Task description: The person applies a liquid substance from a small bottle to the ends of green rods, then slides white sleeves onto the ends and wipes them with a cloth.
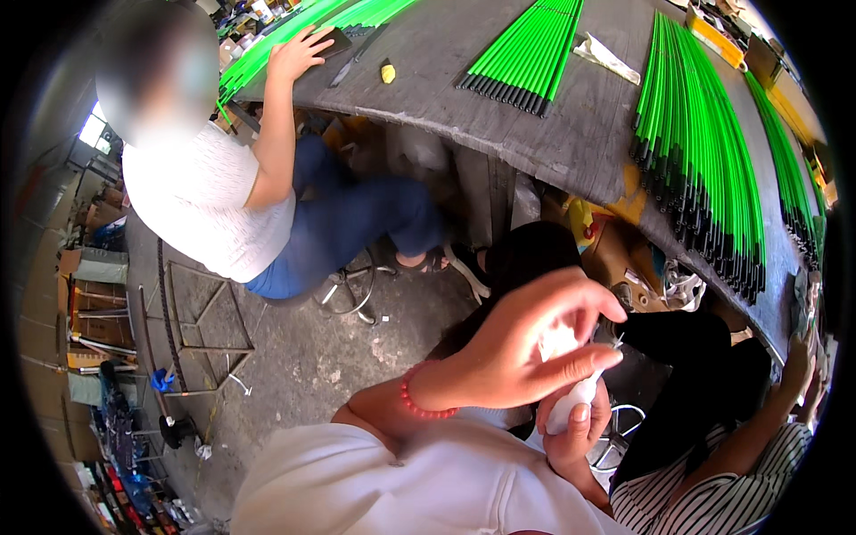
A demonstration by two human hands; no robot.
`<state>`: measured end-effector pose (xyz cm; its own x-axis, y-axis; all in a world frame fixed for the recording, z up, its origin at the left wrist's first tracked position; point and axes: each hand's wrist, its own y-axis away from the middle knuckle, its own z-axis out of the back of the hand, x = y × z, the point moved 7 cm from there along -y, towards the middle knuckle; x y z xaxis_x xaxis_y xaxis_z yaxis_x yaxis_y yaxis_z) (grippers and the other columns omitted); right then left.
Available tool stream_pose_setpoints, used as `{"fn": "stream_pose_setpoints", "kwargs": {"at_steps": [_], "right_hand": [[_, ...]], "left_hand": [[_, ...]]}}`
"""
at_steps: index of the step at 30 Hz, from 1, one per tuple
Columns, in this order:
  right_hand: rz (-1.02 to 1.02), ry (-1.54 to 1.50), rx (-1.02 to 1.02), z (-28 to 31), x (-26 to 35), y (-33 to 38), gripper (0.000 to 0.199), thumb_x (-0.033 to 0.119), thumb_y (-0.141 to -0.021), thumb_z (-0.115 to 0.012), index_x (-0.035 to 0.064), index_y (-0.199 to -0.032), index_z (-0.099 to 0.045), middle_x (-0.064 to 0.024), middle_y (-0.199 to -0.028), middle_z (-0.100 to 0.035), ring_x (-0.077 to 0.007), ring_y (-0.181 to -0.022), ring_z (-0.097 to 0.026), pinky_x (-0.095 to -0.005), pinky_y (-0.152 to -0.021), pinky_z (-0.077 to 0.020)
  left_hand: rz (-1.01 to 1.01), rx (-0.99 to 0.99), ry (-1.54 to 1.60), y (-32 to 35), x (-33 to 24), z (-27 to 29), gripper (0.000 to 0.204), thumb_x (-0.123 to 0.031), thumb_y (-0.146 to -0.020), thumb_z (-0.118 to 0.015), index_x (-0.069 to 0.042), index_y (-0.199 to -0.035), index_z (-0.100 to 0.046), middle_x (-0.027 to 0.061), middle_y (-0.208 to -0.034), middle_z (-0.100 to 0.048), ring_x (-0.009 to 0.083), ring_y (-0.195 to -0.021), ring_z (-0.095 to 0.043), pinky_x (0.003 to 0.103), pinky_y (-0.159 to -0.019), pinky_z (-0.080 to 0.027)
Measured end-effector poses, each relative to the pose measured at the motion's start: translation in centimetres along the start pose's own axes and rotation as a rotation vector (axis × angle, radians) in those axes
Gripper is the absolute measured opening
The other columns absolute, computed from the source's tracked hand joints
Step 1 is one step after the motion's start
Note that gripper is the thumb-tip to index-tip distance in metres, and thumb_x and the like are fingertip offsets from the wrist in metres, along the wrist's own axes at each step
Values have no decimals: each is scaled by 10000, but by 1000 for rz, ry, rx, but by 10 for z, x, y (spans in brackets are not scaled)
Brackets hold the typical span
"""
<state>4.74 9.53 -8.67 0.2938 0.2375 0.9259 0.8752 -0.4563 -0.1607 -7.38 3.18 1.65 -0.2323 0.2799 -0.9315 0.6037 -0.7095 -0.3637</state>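
1. The right hand (572,450) has hold of a small white bottle (562,417), its fingers and thumb wrapped round the body in front of the wearer's white top (357,477).

2. The bottle is tilted: its long axis runs from lower left to upper right, with the nozzle (590,387) at the upper end, close under the left thumb (584,364).

3. The left hand (513,348), with a red bracelet (419,392) at its wrist, is above the right one. From its fingers (584,287) the bottle lies below, toward the wearer; the right hand is nearer, being already round it.

4. The left fingers are curled, with a modest gap between index tip and thumb tip. A thin pale sliver shows there; whether they grip it cannot be told. Something whitish shows in the palm, too bright to make out. Whether the left thumb touches the nozzle or only overlaps it in view is also unclear.

5. Beyond the hands, the bench (428,100) carries bundles of green rods (695,125) with black ends, a pale cloth (608,59) and a yellow lump (388,73).

6. One co-worker (214,196) sits to the left; another's striped sleeve (780,455) shows at lower right.
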Motion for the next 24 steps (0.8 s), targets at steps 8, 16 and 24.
{"fn": "stream_pose_setpoints", "kwargs": {"at_steps": [8,16,24], "right_hand": [[-56,59,-30,0,-9,2,524,488,-866,-517,-30,-936,-486,-28,-562,-521,-72,-422,-465,-196,-383,-341],[-130,33,-38,0,-12,-3,486,492,-875,-528,18,-792,-455,-46,-553,-510,-95,-449,-474,-221,-419,-374],[-125,-24,-71,-4,-21,-7,557,505,-839,-548,-41,-939,-487,-48,-612,-529,-76,-389,-446,-198,-339,-330]], "left_hand": [[96,89,303,8,21,-9,79,74,-825,-532,41,-887,-568,68,-842,-544,93,-707,-524,223,-600,-426],[211,8,472,7,33,14,100,12,-885,-533,34,-976,-566,10,-745,-515,28,-581,-488,185,-495,-388],[175,48,340,7,38,4,34,27,-851,-572,30,-881,-586,83,-866,-573,143,-813,-601,253,-699,-483]]}}
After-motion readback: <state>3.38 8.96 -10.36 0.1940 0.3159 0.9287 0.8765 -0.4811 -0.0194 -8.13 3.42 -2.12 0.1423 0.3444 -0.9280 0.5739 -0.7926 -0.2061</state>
